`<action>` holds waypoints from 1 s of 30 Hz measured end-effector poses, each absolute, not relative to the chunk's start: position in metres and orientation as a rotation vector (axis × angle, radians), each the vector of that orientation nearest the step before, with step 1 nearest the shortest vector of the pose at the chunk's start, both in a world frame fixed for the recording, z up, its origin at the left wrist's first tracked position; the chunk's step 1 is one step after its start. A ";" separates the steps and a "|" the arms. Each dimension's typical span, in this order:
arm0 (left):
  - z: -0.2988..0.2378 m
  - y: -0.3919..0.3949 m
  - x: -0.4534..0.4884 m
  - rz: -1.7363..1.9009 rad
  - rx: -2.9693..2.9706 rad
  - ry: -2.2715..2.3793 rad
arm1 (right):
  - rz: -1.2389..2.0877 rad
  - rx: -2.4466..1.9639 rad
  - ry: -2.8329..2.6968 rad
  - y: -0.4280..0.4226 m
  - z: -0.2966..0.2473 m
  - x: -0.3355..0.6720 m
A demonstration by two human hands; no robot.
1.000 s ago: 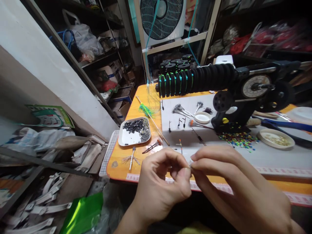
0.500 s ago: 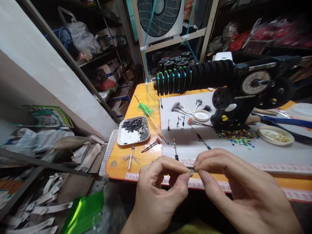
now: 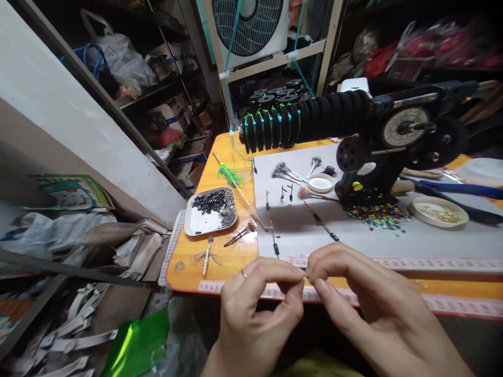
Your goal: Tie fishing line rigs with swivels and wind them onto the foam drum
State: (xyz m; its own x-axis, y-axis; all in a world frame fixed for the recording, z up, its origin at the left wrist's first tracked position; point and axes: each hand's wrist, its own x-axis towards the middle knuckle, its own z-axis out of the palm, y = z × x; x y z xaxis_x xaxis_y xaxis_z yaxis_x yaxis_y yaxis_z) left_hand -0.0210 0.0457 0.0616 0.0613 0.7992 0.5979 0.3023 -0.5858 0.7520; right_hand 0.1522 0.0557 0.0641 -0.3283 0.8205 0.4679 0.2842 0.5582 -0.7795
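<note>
My left hand point(image 3: 257, 314) and my right hand point(image 3: 373, 309) meet fingertip to fingertip just in front of the orange table's near edge point(image 3: 220, 285). Both pinch one tiny metal piece point(image 3: 305, 275) between thumb and forefinger; it is too small to name. A ring shows on a left finger. Just beyond the fingers, on the grey mat point(image 3: 393, 241), lie small rigs with black sleeves point(image 3: 275, 243). A white tray point(image 3: 196, 222) of small black tubes sits to the left.
A black winding machine point(image 3: 377, 141) with a row of black spools point(image 3: 298, 123) stands at the back. Coloured beads point(image 3: 377, 215), a white lid point(image 3: 320, 183), a dish of brass bits point(image 3: 437, 211) and blue-handled pliers point(image 3: 456, 189) lie right. Cluttered shelves and a fan point(image 3: 251, 23) stand behind.
Both hands stay pinched together on the small piece and have sunk slightly toward me. The camera has shifted, so the table sits a little left and higher in view.
</note>
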 end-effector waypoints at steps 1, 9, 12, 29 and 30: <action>0.059 0.045 -0.020 1.553 1.859 1.076 | 0.767 -0.903 -1.869 0.055 0.063 0.152; 0.046 0.039 -0.009 1.669 1.499 1.013 | 0.905 -0.906 -1.826 0.052 0.066 0.146; 0.046 0.039 -0.006 1.704 1.458 1.031 | 0.947 -0.917 -1.797 0.051 0.067 0.143; 0.047 0.041 -0.008 1.593 0.993 0.695 | 0.541 -0.752 -1.945 0.059 0.070 0.150; 0.047 0.042 -0.008 1.560 0.953 0.665 | 0.532 -0.716 -1.939 0.059 0.070 0.150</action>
